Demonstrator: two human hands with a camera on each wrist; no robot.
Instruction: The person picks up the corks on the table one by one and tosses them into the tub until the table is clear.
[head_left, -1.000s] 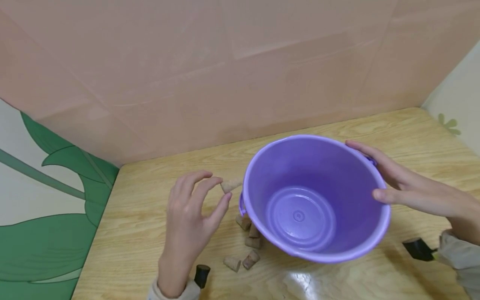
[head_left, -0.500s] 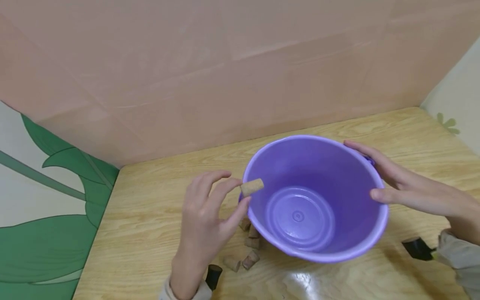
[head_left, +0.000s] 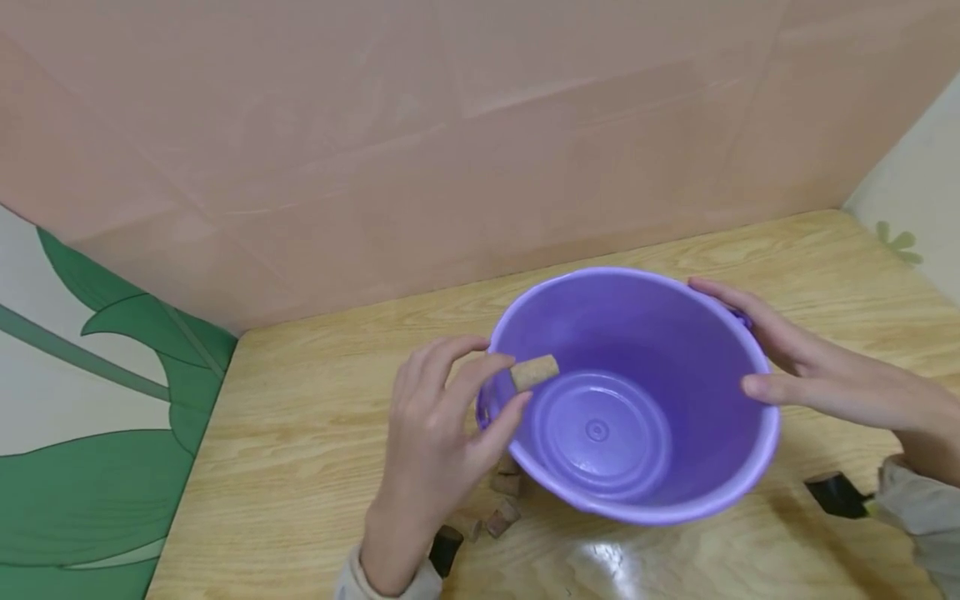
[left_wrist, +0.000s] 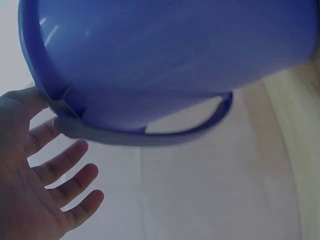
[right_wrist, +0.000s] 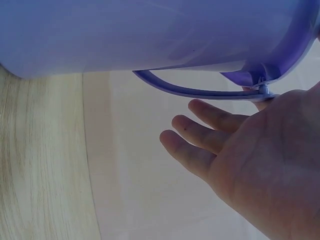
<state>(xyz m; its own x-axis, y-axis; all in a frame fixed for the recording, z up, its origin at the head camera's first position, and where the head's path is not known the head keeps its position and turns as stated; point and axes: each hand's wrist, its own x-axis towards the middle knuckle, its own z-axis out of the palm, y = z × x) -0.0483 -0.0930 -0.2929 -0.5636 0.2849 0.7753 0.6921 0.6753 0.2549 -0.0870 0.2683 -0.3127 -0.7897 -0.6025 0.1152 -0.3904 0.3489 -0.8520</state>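
Head view: left hand (head_left: pixel 438 417) pinches cork (head_left: pixel 536 372), long axis pointing rightward; right hand (head_left: pixel 806 358) grips bucket (head_left: pixel 645 333).

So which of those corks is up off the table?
The cork pinched between the thumb and fingertips of the left grip, at the purple bucket's opening. The other visible corks lie on the table.

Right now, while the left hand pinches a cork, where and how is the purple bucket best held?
The purple bucket is probably best gripped at its right rim, from the right, thumb over the edge, fingers outside, as the right hand has it. Its narrow rim suits a pinch, and the left hand, with the cork, occupies the opposite side.
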